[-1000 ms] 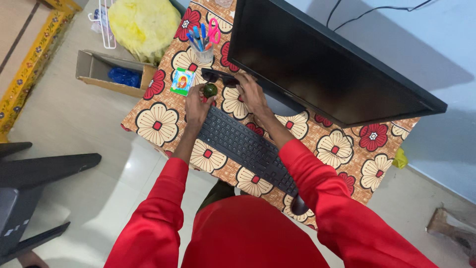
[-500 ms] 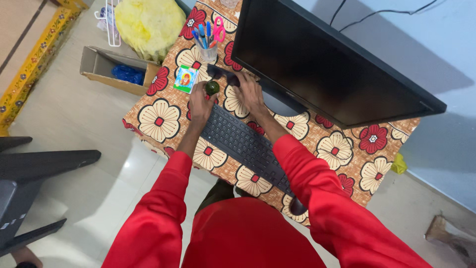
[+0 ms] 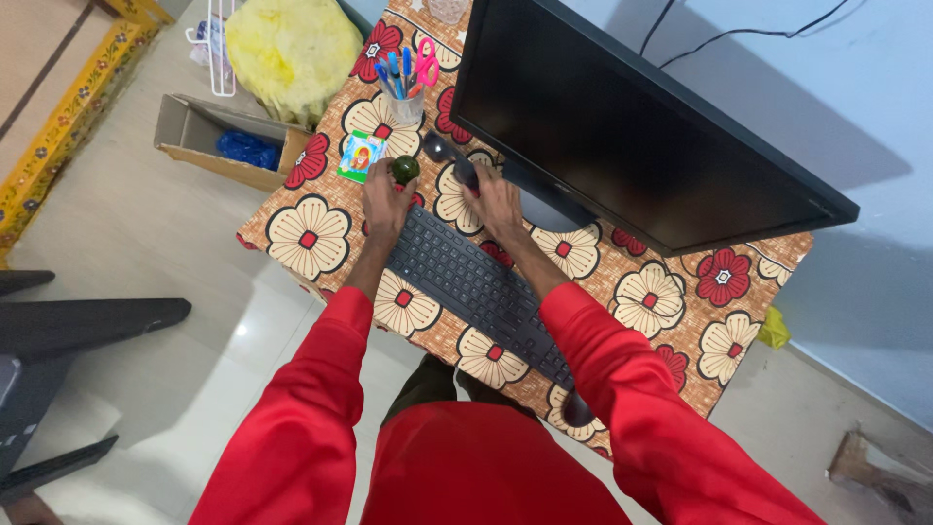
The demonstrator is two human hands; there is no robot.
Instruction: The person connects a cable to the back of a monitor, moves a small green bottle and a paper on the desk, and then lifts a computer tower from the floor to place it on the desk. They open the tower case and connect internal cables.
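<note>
the black monitor (image 3: 622,126) stands at the back of the flower-print table (image 3: 311,238), with the black keyboard (image 3: 476,292) lying slantwise before it. both red-sleeved arms reach forward over the keys. the left hand (image 3: 387,199) curls around a small dark green ball (image 3: 405,169) at the keyboard's far corner — the right hand (image 3: 496,199) lies on a dark object by the monitor foot, grip unclear. the step looks like tidying small items; next calls for a firm lift.

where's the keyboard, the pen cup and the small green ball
keyboard (image 3: 465,282), head view, on the bare keys at its middle
pen cup (image 3: 405,105), head view, on its clear wall
small green ball (image 3: 405,168), head view, on its top
</note>
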